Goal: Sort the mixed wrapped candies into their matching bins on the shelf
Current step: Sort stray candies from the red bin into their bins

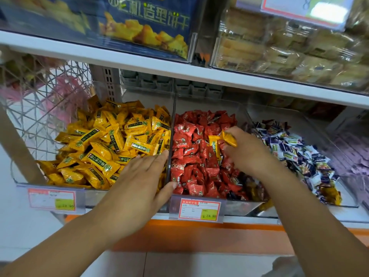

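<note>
- Three clear bins stand side by side on the shelf: the yellow bin at its left end, the red bin in the middle, and the mixed bin to the right
- The right hand, fingers curled, pinches two yellow candies above the middle of the red bin
- The left hand lies flat with straight fingers on the front of the divider between the yellow and red bins, holding nothing
- Step in hand, by the look of it: lifting strays out of the red bin
- Next move: carry them left over the divider and release them in the yellow bin
</note>
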